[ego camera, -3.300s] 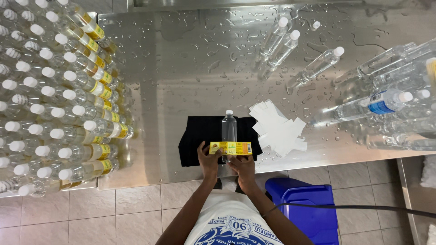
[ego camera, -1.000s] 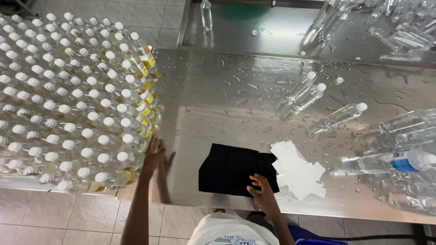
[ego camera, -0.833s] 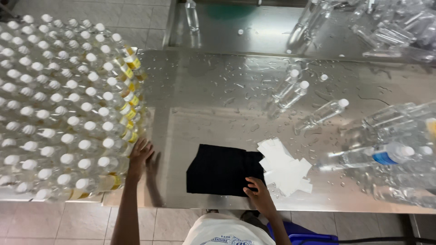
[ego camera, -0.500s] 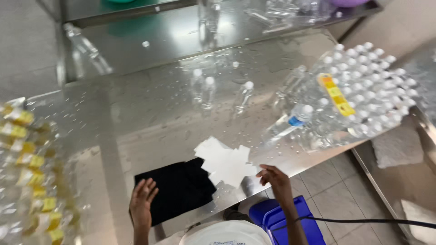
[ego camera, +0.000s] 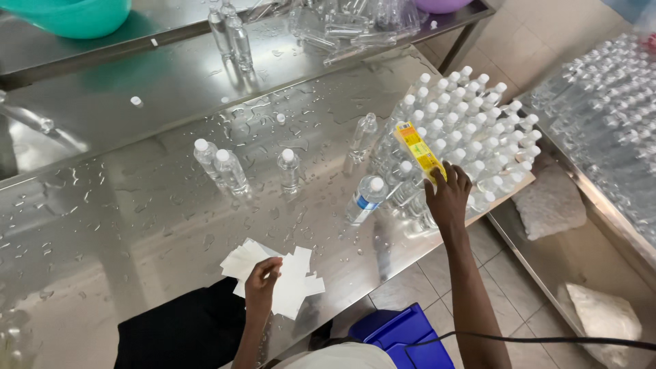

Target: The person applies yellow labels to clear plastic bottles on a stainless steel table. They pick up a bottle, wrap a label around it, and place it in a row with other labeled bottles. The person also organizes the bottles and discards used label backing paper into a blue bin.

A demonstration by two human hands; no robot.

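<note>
Hands on labels and bottles at a wet counter (ego camera: 123, 225).
Left hand (ego camera: 263, 283) fingers pinch white labels (ego camera: 290, 280) at 6 o'clock; right hand (ego camera: 447, 198) fingers close on a yellow-labelled bottle (ego camera: 418, 149) among bottles at 3 o'clock.

Right hand (ego camera: 447, 198) stretched forward, fingers curled; left hand (ego camera: 263, 281) bent close.

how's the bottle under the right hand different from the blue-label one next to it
The yellow-label bottle has a long yellow label and the right hand rests on it; the blue-label bottle has a blue band and lies untouched. Both are clear, white-capped and lying on the wet steel table.
</note>
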